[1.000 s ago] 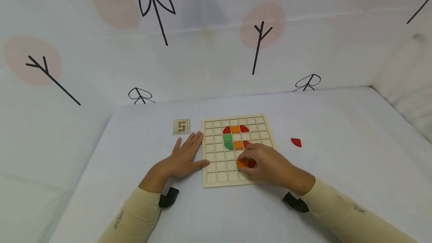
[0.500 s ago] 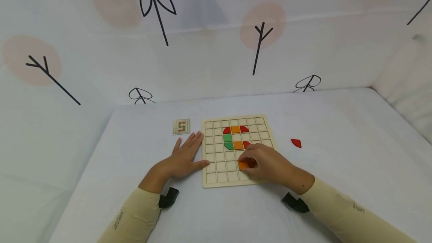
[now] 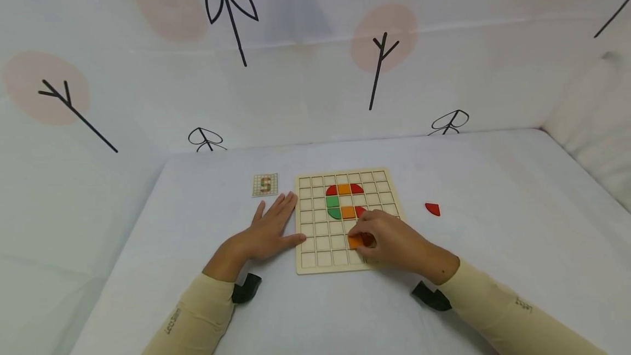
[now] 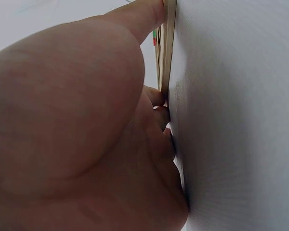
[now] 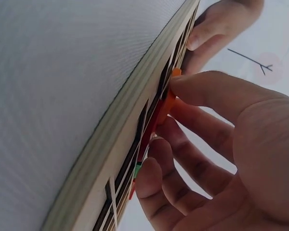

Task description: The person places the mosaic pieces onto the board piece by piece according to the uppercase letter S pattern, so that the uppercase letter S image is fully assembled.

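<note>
My right hand pinches an orange square tile between thumb and fingers, low over the wooden grid board. In the right wrist view the orange tile stands tilted at the board's surface, with red pieces close by, partly hidden by the fingers. My left hand lies flat with fingers spread; its thumb and fingertips touch the board's left edge. Set in the board are red quarter-round tiles, orange squares, a green square and a green quarter-round.
A small pattern card with an S-like figure lies beyond the left hand. One loose red quarter-round piece rests on the white cloth right of the board. A white patterned fabric backdrop rises behind.
The orange tile in my right hand has shifted very slightly to the right. My left hand has stayed still at the board's edge.
</note>
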Tool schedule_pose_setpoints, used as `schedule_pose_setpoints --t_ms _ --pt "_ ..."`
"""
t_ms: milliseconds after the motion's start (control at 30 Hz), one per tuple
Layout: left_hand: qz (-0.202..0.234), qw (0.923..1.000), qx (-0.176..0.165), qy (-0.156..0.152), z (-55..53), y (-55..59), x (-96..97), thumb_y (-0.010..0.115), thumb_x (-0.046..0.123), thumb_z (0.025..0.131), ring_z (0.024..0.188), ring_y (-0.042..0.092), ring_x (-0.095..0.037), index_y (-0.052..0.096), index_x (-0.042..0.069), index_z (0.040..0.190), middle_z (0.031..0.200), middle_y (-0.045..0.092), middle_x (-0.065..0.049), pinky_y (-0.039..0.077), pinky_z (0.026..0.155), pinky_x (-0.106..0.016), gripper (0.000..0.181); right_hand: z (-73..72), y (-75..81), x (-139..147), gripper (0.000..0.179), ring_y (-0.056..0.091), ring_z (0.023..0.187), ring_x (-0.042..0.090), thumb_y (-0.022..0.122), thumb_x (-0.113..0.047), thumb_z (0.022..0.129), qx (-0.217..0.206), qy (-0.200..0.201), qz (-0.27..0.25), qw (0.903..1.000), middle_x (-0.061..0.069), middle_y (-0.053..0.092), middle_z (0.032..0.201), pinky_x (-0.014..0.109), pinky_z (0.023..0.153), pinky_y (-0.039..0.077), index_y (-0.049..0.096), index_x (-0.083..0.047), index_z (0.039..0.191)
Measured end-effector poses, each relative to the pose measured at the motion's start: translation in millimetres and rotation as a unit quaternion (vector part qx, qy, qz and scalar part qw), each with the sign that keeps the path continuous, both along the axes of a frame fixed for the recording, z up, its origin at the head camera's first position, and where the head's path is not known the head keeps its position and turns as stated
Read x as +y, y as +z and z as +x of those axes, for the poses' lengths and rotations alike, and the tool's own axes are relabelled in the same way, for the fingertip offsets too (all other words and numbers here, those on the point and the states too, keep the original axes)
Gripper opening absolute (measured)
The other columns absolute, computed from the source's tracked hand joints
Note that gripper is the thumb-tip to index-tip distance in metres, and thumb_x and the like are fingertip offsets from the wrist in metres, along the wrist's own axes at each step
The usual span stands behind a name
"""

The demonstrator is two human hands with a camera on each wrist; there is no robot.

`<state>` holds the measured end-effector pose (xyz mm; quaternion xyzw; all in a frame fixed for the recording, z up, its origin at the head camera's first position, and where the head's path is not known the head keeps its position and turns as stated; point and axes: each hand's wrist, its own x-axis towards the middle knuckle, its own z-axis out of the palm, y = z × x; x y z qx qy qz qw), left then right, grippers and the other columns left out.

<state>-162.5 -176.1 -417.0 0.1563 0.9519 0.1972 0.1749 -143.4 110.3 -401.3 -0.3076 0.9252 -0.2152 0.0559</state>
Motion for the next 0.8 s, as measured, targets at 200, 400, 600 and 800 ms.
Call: schedule_pose_setpoints --t_ms 200,400,600,800 --pt "0.000 1.0000 -0.004 0.002 -0.3 0.4 1.0 0.060 0.057 0.094 0.158 -0.006 -0.016 0.001 0.018 0.162 0.170 0.000 0.005 -0.012 0.124 -0.052 0.098 -0.1 -1.1 0.5 0.022 0.054 0.088 0.010 0.081 -0.017 0.083 -0.004 0.004 -0.008 1.0000 -0.005 0.066 0.099 0.023 0.075 0.053 0.079 -0.012 0.104" --pt "-0.003 1.0000 -0.003 0.000 0.0 0.1 1.1 0.059 0.057 0.095 0.157 -0.006 -0.016 0.002 0.018 0.162 0.170 0.000 0.005 -0.012 0.124 -0.052 0.097 -1.3 -3.6 0.3 0.021 0.051 0.081 0.009 0.082 -0.016 0.083 -0.011 0.001 -0.019 0.9998 -0.006 0.061 0.093 0.018 0.068 0.050 0.078 -0.012 0.104" --pt "0.001 1.0000 -0.004 0.000 1.2 2.6 0.7 0.059 0.056 0.095 0.158 -0.006 -0.016 0.002 0.018 0.162 0.170 0.000 0.004 -0.012 0.124 -0.052 0.097 -1.8 -3.5 0.2 0.021 0.049 0.079 0.009 0.081 -0.016 0.084 -0.009 0.001 -0.019 0.9998 -0.006 0.057 0.089 0.017 0.065 0.047 0.077 -0.012 0.104" --pt "0.002 1.0000 -0.006 -0.003 1.5 3.3 0.4 0.059 0.056 0.095 0.158 -0.006 -0.017 0.002 0.017 0.162 0.170 0.000 0.004 -0.012 0.124 -0.052 0.096 -2.4 -3.6 0.5 0.020 0.049 0.077 0.009 0.079 -0.014 0.084 -0.018 0.001 -0.027 0.9995 -0.005 0.056 0.088 0.017 0.063 0.046 0.078 -0.011 0.104"
